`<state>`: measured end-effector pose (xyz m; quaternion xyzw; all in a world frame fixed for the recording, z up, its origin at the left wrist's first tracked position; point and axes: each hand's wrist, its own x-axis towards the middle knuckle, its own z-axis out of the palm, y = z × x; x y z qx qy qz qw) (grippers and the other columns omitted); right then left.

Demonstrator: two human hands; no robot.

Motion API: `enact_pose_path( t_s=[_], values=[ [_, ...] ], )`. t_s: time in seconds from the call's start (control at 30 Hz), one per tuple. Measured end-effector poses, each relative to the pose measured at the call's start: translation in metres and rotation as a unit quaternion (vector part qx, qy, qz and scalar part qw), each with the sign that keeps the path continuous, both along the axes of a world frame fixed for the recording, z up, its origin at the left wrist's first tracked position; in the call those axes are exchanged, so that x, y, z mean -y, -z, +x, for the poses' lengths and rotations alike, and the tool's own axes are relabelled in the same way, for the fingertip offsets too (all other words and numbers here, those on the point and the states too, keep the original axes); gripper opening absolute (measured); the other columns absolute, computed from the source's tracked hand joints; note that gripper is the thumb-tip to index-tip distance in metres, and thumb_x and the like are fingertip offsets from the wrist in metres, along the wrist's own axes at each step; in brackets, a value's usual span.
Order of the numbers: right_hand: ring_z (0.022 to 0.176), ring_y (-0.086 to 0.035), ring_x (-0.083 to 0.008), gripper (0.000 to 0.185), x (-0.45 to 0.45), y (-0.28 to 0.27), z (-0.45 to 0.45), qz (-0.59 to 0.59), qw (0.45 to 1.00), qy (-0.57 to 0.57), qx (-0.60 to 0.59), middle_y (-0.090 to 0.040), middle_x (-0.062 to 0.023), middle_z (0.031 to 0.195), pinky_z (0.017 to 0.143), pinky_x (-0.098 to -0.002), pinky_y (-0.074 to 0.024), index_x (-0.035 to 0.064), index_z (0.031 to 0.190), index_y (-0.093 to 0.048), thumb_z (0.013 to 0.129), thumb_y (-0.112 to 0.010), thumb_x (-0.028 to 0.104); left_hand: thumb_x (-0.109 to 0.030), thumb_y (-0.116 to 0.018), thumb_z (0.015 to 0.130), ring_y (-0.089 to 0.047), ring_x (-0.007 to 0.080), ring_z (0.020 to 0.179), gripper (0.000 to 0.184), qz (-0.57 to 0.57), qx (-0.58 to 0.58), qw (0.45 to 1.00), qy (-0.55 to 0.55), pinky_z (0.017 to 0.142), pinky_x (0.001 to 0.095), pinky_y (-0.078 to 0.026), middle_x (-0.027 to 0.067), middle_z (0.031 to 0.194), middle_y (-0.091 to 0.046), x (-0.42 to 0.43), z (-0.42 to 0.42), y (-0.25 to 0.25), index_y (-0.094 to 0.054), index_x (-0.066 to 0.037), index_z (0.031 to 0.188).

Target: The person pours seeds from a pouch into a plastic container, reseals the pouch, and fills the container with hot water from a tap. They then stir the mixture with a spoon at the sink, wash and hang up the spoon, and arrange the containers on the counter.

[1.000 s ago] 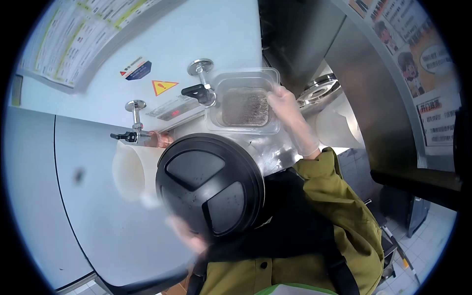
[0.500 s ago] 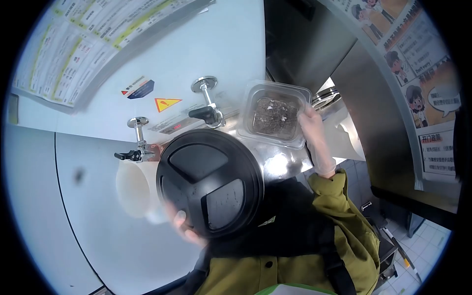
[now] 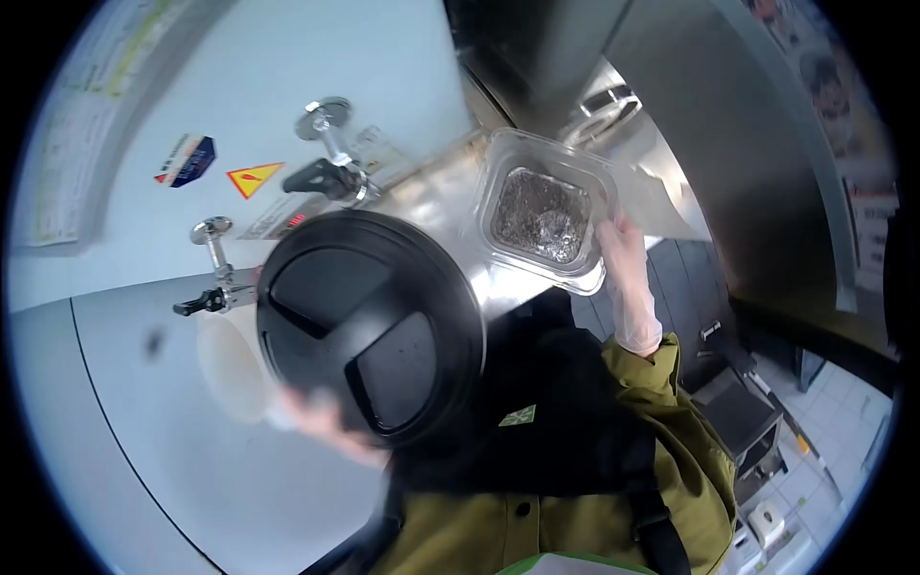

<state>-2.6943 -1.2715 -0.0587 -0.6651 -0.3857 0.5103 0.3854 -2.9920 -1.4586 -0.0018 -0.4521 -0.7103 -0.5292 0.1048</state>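
Tub (image 3: 541,151) is hanging near the steel counter (image 3: 422,192), to the right of the upper tap (image 3: 335,168) and well apart from it. The gloved right hand (image 3: 625,251) is pinching its right side, with the wall hiding some fingertips. Dark stuff (image 3: 537,206) is covering the tub's bottom, looking wet and throwing pale glints; what it is, I cannot tell.

The left hand (image 3: 326,428) is blurring at the lower left edge of the black lid (image 3: 374,321); I cannot tell whether it is gripping, pressing or spread. The lid is hiding part of the counter and of the jug (image 3: 230,369) under the lower tap (image 3: 218,268). The jug's contents are staying unreadable.

Compared with half a second ago, the view is turning: taps and lid are showing farther left, and the poster (image 3: 829,91) is smearing where it was legible. The stuff is glinting more. A second ago the tub was right beside the upper tap; now a gap is showing between them. The left sheet (image 3: 67,182) is running out of view, cut off by the dark lens edge.
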Motion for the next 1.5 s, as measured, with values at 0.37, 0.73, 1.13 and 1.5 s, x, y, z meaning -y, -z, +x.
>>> enact_pose_path(
  t_s=[0.37,0.73,1.13,1.5],
  values=[
    [0.08,-0.057,-0.0096,0.036,0.098,0.003,0.044,0.004,1.0,0.007,-0.029,-0.065,-0.0044,0.089,0.072,-0.0261,-0.047,-0.0033,0.121,-0.058,0.09,-0.055,0.015,-0.031,-0.04,0.101,-0.034,0.0281,0.138,0.048,-0.001,0.071,0.997,-0.041,0.115,0.0419,-0.024,0.0159,0.145,-0.041,0.022,-0.001,0.006,-0.045,0.002,0.136],
    [0.088,-0.054,-0.0067,0.042,0.203,-0.009,0.213,-0.043,0.99,-0.108,-0.081,-0.063,-0.0004,0.101,0.08,-0.0228,-0.0445,0.0004,0.13,-0.055,0.09,-0.054,0.011,0.0,-0.049,0.087,-0.058,0.0223,0.105,0.027,-0.029,0.183,0.965,0.188,0.098,0.0353,-0.043,0.0152,0.112,-0.061,0.091,0.249,-0.028,-0.06,0.003,0.112],
    [0.088,-0.055,-0.0093,0.043,0.235,0.008,0.501,0.088,0.982,0.131,-0.106,-0.063,-0.0031,0.101,0.079,-0.0262,-0.0461,0.0006,0.129,-0.055,0.087,-0.049,0.006,-0.018,-0.054,0.093,-0.052,0.0082,0.067,0.023,0.086,-0.092,0.022,0.992,0.053,0.0248,-0.034,0.0009,0.106,-0.065,-0.045,0.494,-0.117,-0.063,-0.012,0.113],
    [0.097,-0.058,-0.0131,0.045,0.139,-0.021,0.838,0.085,0.935,0.344,0.013,-0.065,-0.0062,0.107,0.089,-0.0279,-0.0449,0.0019,0.129,-0.056,0.085,-0.053,0.009,-0.014,-0.051,0.094,-0.056,0.0146,0.071,0.016,0.202,-0.202,-0.198,0.938,0.058,0.0277,-0.041,0.0051,0.098,-0.064,-0.256,0.856,-0.173,-0.063,-0.007,0.1]
  ],
)
